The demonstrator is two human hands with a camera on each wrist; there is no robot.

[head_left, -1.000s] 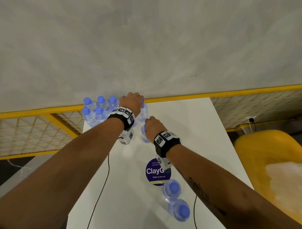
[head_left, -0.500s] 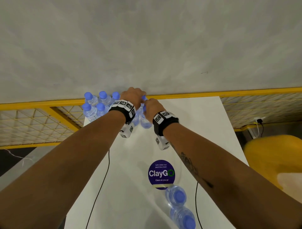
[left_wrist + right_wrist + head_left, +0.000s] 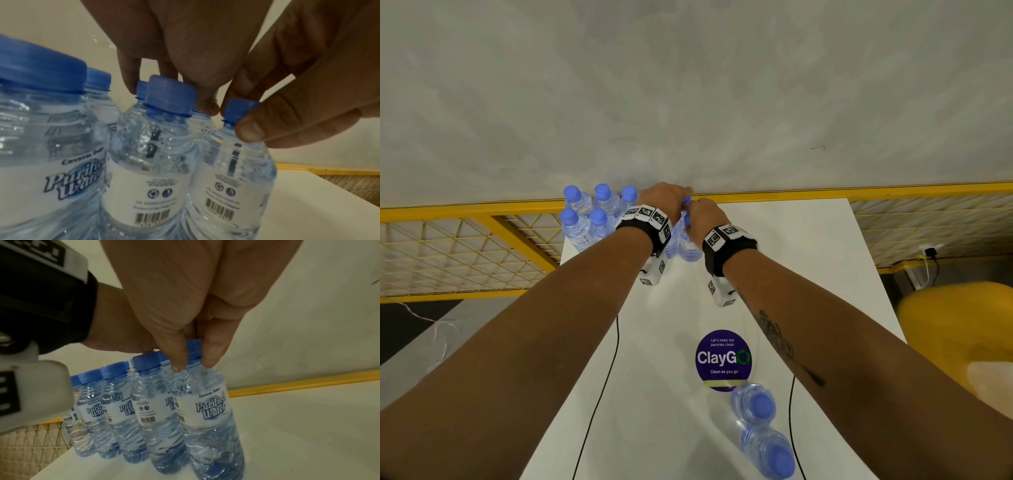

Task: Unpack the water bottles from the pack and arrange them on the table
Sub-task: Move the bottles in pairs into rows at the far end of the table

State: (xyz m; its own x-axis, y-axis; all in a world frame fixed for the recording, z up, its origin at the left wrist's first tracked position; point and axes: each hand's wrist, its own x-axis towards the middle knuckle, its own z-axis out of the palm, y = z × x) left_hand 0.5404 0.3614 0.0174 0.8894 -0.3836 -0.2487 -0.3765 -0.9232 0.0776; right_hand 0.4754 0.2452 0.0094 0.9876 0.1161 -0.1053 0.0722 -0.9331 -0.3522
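We pinch one bottle [image 3: 207, 410] by its cap with right hand [image 3: 185, 305] fingers [image 3: 176, 353], left hand [image 3: 205, 40] fingertips curled on the neighbouring cap [image 3: 170, 94]; a nudge sideways risks toppling the packed row [image 3: 107, 410] just beside them.

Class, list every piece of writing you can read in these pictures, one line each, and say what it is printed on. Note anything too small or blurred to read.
"ClayGO", with "Let's keep our pantries clean" above and "Clean as you go" below: round purple sticker on the table.
"Purified Water": bottle label.
Small word above it: too blurred to be sure.
Fine print and barcode digits on a back label: too small to read.
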